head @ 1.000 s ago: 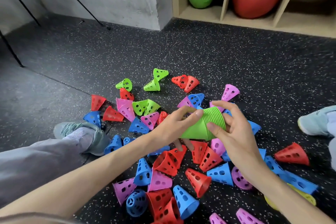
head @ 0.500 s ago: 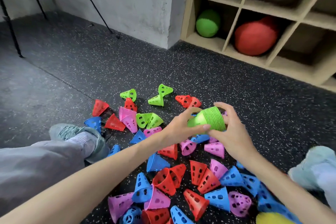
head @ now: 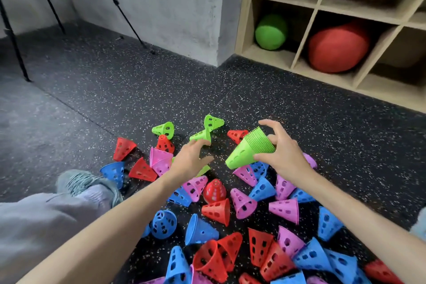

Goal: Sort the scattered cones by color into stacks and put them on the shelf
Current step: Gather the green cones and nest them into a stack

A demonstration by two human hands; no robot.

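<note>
- Your green stack (head: pixel 250 148) is a tight nest of perforated cones, rims bunched into ridges, tip pointing down-left, held tilted just above the pile.
- Your right hand (head: pixel 280 153) has it, thumb and fingers curled round the wide end.
- Your left hand (head: pixel 192 159) is apart from it, fingers loosely spread over a loose green cone (head: pixel 200 136) on the floor.
- Red, blue and pink cones lie scattered all around on the speckled floor (head: pixel 299 104).
- The shelf (head: pixel 304 53) stands well behind, with a green ball (head: pixel 270 32) in one cubby.
</note>
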